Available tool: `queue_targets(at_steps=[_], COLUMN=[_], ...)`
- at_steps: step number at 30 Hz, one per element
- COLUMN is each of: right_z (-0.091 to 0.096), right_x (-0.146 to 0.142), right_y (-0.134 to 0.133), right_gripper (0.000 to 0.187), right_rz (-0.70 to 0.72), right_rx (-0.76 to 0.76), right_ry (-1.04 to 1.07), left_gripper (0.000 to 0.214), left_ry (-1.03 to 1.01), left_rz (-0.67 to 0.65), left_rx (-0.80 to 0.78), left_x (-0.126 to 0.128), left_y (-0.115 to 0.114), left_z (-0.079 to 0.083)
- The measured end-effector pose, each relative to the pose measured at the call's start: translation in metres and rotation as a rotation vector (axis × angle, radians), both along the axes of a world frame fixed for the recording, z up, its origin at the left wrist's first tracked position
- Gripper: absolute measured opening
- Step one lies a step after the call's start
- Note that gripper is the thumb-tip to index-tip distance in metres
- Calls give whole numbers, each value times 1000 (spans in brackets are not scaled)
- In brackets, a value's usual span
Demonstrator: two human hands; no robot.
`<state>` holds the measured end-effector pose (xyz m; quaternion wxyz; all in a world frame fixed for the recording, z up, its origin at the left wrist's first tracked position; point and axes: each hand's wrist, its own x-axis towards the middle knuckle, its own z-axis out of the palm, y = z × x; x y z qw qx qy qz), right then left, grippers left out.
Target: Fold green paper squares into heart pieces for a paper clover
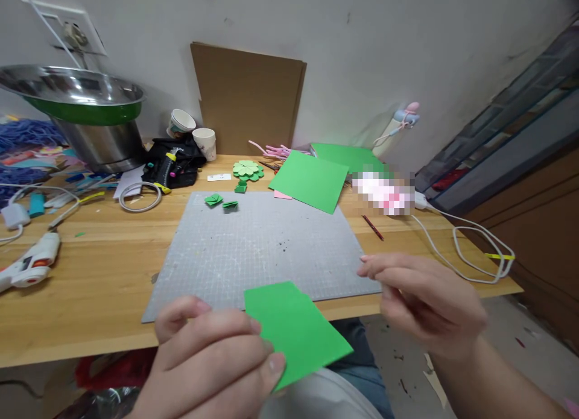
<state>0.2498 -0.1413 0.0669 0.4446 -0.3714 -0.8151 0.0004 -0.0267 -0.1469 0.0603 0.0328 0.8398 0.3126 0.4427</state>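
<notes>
Between the thumb and fingers of my left hand is a piece of green paper, held tilted over the table's front edge. My right hand hovers apart from it at the right, its fingers curled together; whatever they hold, if anything, I cannot make out. A grey cutting mat lies beyond both hands. Small folded green paper pieces sit near its far left corner, close to a green paper flower. A larger green sheet overlaps the mat's far right corner.
A glue gun lies at the left, before a steel bowl. Paper cups and brown cardboard stand at the back. A dark red pen-like stick and a white cable lie at the right.
</notes>
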Motion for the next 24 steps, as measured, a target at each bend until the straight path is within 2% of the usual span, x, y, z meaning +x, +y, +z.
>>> queue_targets(at_steps=[1, 3, 4, 6, 11, 14, 18, 20, 24], right_z=[-1, 0, 2, 7, 13, 10, 2, -4, -9], right_x=[-3, -17, -25, -41, -55, -53, -57, -60, -61], right_y=[-4, -12, -14, -16, -13, -11, -9, -8, -8], right_gripper=[28, 29, 36, 28, 10, 13, 14, 18, 17], right_rz=[-4, 126, 173, 226, 157, 164, 219, 222, 150], right_rx=[-76, -221, -241, -289, -390, -477, -611, -609, -509], right_ry=[90, 174, 173, 104, -18, -122, -59, 20, 153], left_gripper=[24, 27, 28, 27, 21, 15, 17, 17, 17], left_ry=[-14, -24, -39, -76, -61, -12, -2, -9, -34], left_rz=[-20, -113, -160, -221, -152, -174, -159, -150, -130], left_rx=[-33, -125, -175, -270, -333, -353, -374, -395, -466], left_x=[0, 4, 6, 12, 25, 32, 39, 42, 42], left_y=[-1, 1, 4, 10, 21, 22, 25, 27, 29], left_z=[0, 0, 1, 4, 10, 9, 6, 5, 6])
